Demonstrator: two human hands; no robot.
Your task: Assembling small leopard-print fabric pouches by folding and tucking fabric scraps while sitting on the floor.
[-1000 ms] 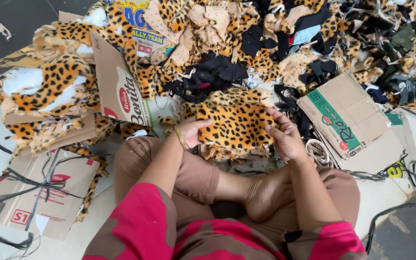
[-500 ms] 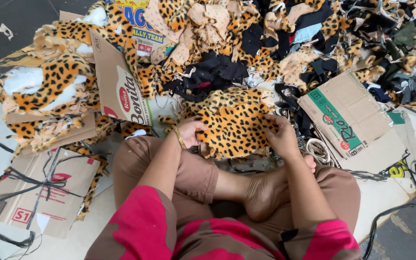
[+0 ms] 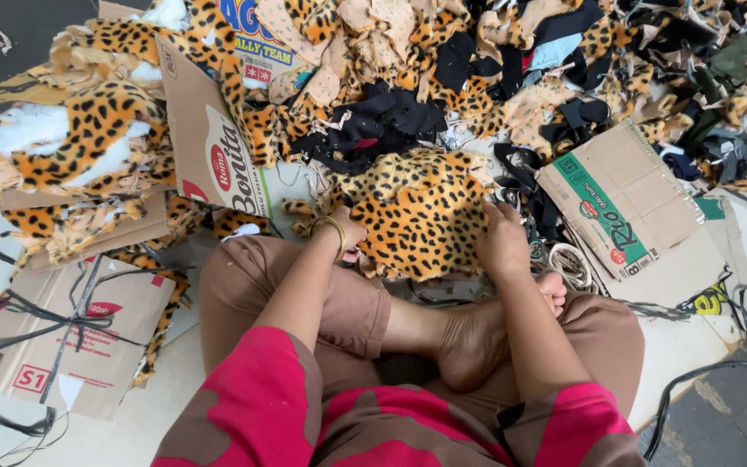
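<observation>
On a pale floor [image 3: 711, 337] hemmed by a fabric-scrap heap [image 3: 494, 69] ahead and cardboard boxes [image 3: 620, 199] at both sides, the left hand [image 3: 346, 232] and right hand [image 3: 501, 242] each pinch the leopard-print cloth [image 3: 417, 216] lying before the crossed legs.

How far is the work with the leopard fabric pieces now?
Done, it seems: a stack of leopard pieces lies at the left. In hand: left hand and right hand both hold one leopard fabric piece over the knees. Left: a big mixed scrap heap lies ahead.
</observation>
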